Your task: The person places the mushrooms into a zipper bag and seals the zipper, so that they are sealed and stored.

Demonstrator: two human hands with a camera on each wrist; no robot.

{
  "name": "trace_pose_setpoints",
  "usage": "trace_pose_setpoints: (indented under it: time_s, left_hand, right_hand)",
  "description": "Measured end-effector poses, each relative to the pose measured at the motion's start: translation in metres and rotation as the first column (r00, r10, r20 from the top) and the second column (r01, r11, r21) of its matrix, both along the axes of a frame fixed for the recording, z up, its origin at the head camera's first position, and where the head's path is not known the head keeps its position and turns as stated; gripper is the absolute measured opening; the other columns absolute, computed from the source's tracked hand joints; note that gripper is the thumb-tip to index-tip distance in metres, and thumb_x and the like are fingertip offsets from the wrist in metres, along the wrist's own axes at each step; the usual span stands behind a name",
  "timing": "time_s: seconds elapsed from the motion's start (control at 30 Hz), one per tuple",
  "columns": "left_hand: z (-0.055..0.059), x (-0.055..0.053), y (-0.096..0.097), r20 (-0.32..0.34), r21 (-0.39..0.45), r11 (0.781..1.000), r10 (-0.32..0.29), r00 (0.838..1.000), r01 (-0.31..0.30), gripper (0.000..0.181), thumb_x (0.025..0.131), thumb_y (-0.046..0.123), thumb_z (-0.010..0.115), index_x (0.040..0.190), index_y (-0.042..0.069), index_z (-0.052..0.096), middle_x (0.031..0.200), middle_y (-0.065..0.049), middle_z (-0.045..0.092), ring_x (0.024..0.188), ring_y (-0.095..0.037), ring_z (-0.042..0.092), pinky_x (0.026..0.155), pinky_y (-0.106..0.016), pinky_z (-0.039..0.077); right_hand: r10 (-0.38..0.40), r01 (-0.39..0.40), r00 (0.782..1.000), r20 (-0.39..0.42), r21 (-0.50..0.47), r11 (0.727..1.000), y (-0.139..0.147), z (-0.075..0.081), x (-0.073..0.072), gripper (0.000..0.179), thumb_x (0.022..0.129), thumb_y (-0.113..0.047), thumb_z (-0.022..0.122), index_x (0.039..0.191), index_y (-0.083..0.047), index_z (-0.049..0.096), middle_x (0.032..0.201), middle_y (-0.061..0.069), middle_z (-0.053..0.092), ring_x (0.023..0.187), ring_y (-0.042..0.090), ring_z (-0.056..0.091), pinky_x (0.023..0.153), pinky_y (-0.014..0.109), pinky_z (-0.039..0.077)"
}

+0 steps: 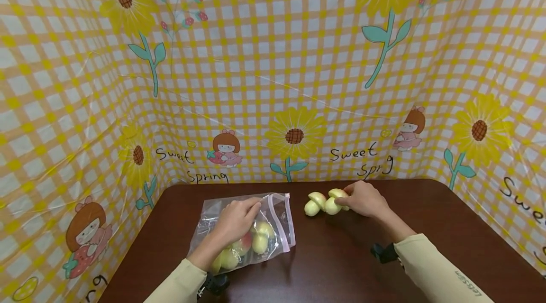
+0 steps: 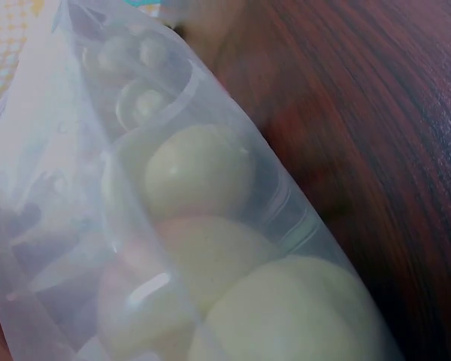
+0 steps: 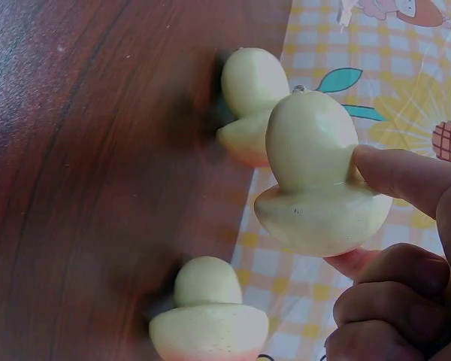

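Note:
A clear zip bag (image 1: 209,210) with a pink-edged mouth lies on the table's left side. Several pale toy mushrooms (image 1: 261,239) show through its film, some with reddish caps. My left hand (image 1: 236,220) pinches the upper film near the mouth; its fingertips are not in the left wrist view. Right of the bag, my right hand (image 1: 364,198) holds a cream toy mushroom (image 3: 312,173) between thumb and fingers, stem toward me. Beside it stands another mushroom (image 1: 314,204) on the left. A third mushroom (image 3: 210,308) lies on the other side, mostly covered by the hand in the head view.
The dark brown wooden table (image 1: 332,260) has rounded far corners. A checked cloth (image 1: 256,80) printed with sunflowers rises behind it and along both sides. Dark wrist straps (image 1: 384,252) sit at both sleeve cuffs.

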State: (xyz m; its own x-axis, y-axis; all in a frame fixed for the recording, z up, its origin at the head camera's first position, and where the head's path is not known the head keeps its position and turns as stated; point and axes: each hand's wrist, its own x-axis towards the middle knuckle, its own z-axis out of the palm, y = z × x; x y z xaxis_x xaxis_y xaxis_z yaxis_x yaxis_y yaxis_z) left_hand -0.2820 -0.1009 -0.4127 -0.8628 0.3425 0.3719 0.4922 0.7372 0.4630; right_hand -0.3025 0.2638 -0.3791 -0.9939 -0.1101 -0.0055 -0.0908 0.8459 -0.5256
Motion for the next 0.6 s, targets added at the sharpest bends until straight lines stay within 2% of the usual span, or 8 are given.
trace_pose_setpoints:
  time_s: [0.1, 0.27, 0.5, 0.6]
  left_hand:
    - [0.001, 0.0, 0.001, 0.001, -0.003, 1.0, 0.002, 1.0, -0.002, 0.031, 0.105, 0.03, 0.051, 0.126, 0.02, 0.071, 0.07, 0.005, 0.059, 0.075, -0.013, 0.059, 0.076, -0.041, 0.052]
    - [-0.002, 0.0, 0.001, -0.01, 0.0, 1.0, 0.001, 1.0, -0.001, 0.03, 0.105, 0.03, 0.051, 0.125, 0.021, 0.072, 0.085, 0.006, 0.068, 0.076, -0.012, 0.058, 0.076, -0.039, 0.052]
    - [0.0, -0.001, 0.0, -0.02, 0.009, 1.0, 0.0, 1.0, 0.001, 0.029, 0.105, 0.029, 0.053, 0.124, 0.022, 0.072, 0.071, 0.009, 0.059, 0.073, -0.012, 0.058, 0.073, -0.04, 0.051]
    - [0.0, -0.001, -0.001, -0.025, 0.01, 1.0, 0.005, 1.0, -0.004, 0.028, 0.104, 0.028, 0.053, 0.124, 0.022, 0.073, 0.074, 0.009, 0.061, 0.074, -0.013, 0.059, 0.073, -0.042, 0.052]
  right_hand:
    - [0.01, -0.01, 1.0, -0.011, -0.011, 1.0, -0.002, 0.004, 0.0, 0.048, 0.09, -0.038, 0.072, 0.119, 0.0, 0.071, 0.068, 0.0, 0.066, 0.054, 0.015, 0.049, 0.05, 0.03, 0.038]
    - [0.014, -0.014, 0.999, -0.039, -0.011, 1.0, -0.006, 0.007, 0.001, 0.051, 0.09, -0.038, 0.073, 0.122, 0.001, 0.069, 0.072, 0.0, 0.068, 0.055, 0.016, 0.05, 0.051, 0.031, 0.038]
    - [-0.007, 0.006, 1.0, -0.023, -0.013, 1.0, -0.015, 0.013, 0.004, 0.054, 0.089, -0.04, 0.073, 0.125, 0.001, 0.068, 0.072, 0.0, 0.069, 0.054, 0.016, 0.05, 0.049, 0.031, 0.038]
    - [0.001, -0.002, 1.0, -0.027, -0.016, 1.0, -0.02, 0.016, 0.004, 0.053, 0.089, -0.04, 0.073, 0.124, 0.0, 0.069, 0.074, 0.001, 0.07, 0.054, 0.016, 0.05, 0.049, 0.031, 0.038]
